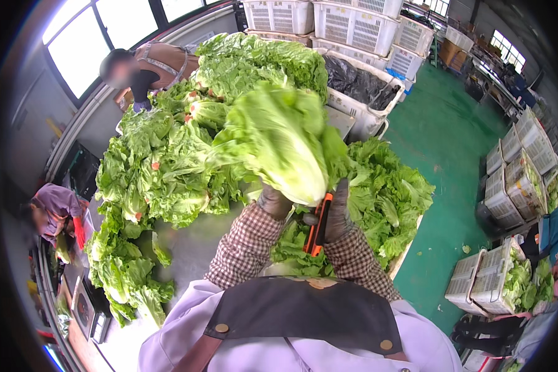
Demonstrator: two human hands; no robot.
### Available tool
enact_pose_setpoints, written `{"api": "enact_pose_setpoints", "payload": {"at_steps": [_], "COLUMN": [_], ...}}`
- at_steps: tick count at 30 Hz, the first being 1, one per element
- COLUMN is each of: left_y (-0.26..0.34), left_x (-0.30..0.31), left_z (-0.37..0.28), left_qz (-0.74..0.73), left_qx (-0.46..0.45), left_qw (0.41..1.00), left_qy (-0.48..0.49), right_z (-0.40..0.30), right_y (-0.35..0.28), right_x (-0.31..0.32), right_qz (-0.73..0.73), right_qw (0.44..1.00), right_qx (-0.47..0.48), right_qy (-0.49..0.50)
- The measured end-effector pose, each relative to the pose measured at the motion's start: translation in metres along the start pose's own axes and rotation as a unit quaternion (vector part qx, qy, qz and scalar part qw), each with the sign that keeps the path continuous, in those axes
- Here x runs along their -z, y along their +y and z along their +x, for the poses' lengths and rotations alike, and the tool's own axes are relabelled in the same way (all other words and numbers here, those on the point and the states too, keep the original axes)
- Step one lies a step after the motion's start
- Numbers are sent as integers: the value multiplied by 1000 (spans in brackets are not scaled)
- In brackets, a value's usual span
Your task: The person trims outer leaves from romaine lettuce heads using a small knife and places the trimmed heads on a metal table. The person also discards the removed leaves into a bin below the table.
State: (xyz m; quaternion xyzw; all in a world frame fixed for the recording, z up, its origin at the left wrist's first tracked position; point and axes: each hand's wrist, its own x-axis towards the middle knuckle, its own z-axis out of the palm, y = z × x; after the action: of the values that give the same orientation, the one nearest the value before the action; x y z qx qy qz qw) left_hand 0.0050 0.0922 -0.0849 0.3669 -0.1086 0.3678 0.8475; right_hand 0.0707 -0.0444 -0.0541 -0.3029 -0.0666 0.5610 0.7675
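Observation:
A large romaine-type lettuce head is held up in front of me, slightly blurred, its pale stem end towards me. My left hand, in a dark glove, grips it near the base. In my gloved right hand is an orange-and-black utility knife, held beside the stem end. Whether its blade is out cannot be made out. Behind and left of the held head, many lettuces are heaped on a metal table. More leafy lettuce lies under and beyond my right hand.
A white crate lined with black plastic stands past the table. Stacked white crates rise behind. One person bends over the heap's far left; another works at left. Lettuce-filled crates stand on the green floor at right.

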Motion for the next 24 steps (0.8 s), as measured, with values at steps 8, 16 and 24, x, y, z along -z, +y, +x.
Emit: {"api": "enact_pose_setpoints", "payload": {"at_steps": [8,16,24], "left_y": [31,29,45], "left_x": [-39,-40,-58], "left_z": [-33,-26,-12], "left_qz": [27,-35,-175], "left_qx": [111,132,65], "left_qw": [973,946,975], "left_qy": [202,293,120], "right_z": [7,-1,12], "right_y": [2,0,-22], "right_x": [8,-5,70], "right_qz": [-256,-133,135], "right_qw": [922,964,952], "right_qx": [290,94,-34], "right_qy": [15,210,272]}}
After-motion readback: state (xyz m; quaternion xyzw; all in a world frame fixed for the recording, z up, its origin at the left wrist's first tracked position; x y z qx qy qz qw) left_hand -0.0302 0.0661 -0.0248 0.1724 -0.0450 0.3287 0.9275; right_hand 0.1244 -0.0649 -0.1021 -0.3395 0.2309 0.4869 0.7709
